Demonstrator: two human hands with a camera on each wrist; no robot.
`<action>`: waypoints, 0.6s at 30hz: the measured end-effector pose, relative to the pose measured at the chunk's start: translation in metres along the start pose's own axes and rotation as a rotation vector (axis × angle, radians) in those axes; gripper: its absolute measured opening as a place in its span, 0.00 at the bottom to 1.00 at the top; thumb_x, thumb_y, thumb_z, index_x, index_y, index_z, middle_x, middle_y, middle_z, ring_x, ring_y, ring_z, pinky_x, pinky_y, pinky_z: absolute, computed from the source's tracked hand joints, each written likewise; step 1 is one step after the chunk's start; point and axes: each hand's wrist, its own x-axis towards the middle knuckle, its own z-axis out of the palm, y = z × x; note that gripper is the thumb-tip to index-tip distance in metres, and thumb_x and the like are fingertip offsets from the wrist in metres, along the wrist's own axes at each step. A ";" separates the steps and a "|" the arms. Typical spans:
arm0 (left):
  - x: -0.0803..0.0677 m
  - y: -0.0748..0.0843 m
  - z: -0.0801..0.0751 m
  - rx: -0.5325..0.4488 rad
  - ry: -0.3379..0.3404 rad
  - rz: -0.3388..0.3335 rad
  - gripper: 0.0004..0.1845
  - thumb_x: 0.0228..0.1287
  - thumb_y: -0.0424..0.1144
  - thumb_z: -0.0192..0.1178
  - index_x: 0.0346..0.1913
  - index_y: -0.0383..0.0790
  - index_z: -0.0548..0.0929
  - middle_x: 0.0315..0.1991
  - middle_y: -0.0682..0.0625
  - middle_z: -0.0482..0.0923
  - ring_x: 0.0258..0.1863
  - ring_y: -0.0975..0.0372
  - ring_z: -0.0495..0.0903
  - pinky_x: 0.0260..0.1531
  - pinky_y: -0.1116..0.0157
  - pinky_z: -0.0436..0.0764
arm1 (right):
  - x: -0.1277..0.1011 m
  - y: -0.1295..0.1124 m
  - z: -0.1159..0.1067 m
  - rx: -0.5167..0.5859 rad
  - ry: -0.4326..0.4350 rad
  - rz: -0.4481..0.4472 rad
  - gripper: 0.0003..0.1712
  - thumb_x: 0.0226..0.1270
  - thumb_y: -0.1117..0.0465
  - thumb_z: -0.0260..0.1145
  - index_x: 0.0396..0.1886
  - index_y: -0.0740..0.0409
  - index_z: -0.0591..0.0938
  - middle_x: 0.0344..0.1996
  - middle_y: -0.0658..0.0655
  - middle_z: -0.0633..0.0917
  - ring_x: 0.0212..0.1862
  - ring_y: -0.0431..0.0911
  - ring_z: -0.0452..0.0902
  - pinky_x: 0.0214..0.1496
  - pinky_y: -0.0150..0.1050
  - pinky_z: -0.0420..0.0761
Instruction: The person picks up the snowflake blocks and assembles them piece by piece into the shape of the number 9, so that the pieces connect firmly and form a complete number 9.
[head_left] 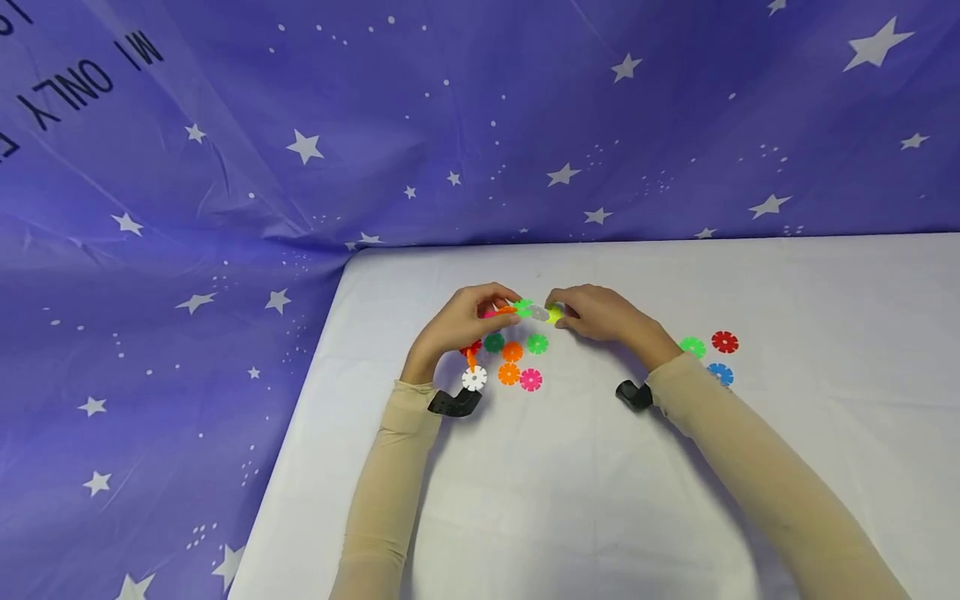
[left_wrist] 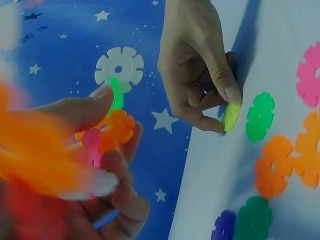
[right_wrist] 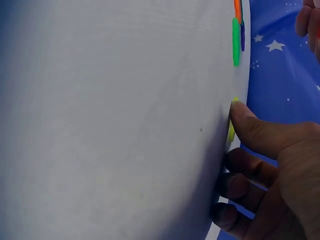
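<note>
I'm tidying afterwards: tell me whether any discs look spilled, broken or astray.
Nothing looks broken or spilled. Three discs, green, red and blue, lie apart past the right hand, away from the main cluster by the left hand.

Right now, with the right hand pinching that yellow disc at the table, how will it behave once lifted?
The yellow disc looks thin, flat plastic, so probably stiff and light. Its notched rim should give the right hand some grip. On edge it might roll; flat, like the green disc, it should stay put.
</note>
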 end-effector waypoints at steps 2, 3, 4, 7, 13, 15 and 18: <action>0.001 0.001 0.002 0.003 -0.004 -0.007 0.15 0.65 0.42 0.65 0.52 0.43 0.82 0.39 0.49 0.82 0.31 0.59 0.75 0.32 0.67 0.75 | -0.001 -0.001 0.001 -0.007 -0.004 0.026 0.16 0.66 0.57 0.69 0.50 0.56 0.79 0.30 0.53 0.79 0.33 0.46 0.72 0.39 0.43 0.73; 0.001 0.002 0.004 0.006 -0.006 -0.010 0.15 0.65 0.42 0.65 0.52 0.43 0.82 0.38 0.49 0.81 0.31 0.59 0.75 0.32 0.67 0.76 | -0.002 -0.001 0.001 -0.009 -0.006 0.043 0.15 0.65 0.57 0.69 0.48 0.57 0.78 0.31 0.53 0.79 0.33 0.46 0.72 0.38 0.43 0.73; 0.001 0.002 0.005 0.010 -0.006 -0.010 0.15 0.65 0.42 0.65 0.53 0.43 0.82 0.38 0.50 0.81 0.31 0.59 0.75 0.32 0.67 0.75 | -0.003 -0.002 0.001 -0.015 -0.008 0.062 0.16 0.64 0.56 0.70 0.46 0.57 0.77 0.31 0.53 0.78 0.33 0.46 0.72 0.38 0.42 0.73; 0.001 0.003 0.009 0.008 -0.010 0.001 0.17 0.66 0.42 0.64 0.56 0.43 0.81 0.37 0.50 0.81 0.29 0.59 0.74 0.31 0.67 0.74 | -0.012 -0.002 0.002 -0.028 0.014 0.106 0.15 0.64 0.56 0.70 0.42 0.57 0.75 0.31 0.52 0.77 0.32 0.46 0.72 0.36 0.41 0.72; 0.004 0.005 0.017 -0.002 -0.019 0.027 0.18 0.67 0.40 0.63 0.59 0.45 0.81 0.37 0.50 0.80 0.25 0.59 0.73 0.27 0.67 0.74 | -0.045 -0.006 0.002 0.140 0.196 0.149 0.10 0.69 0.59 0.65 0.43 0.56 0.74 0.26 0.53 0.79 0.24 0.44 0.69 0.28 0.38 0.69; 0.005 0.007 0.020 0.005 -0.023 0.032 0.17 0.67 0.40 0.62 0.58 0.44 0.81 0.37 0.50 0.80 0.25 0.59 0.74 0.27 0.67 0.75 | -0.058 -0.010 0.002 0.293 0.277 0.143 0.11 0.70 0.60 0.64 0.47 0.57 0.75 0.26 0.54 0.80 0.20 0.46 0.70 0.25 0.37 0.70; 0.007 0.010 0.023 0.006 -0.028 0.039 0.16 0.67 0.40 0.63 0.57 0.44 0.82 0.39 0.49 0.80 0.26 0.59 0.73 0.27 0.68 0.74 | -0.074 -0.020 -0.001 0.539 0.332 0.136 0.15 0.71 0.63 0.62 0.54 0.61 0.73 0.29 0.61 0.80 0.17 0.49 0.70 0.21 0.36 0.72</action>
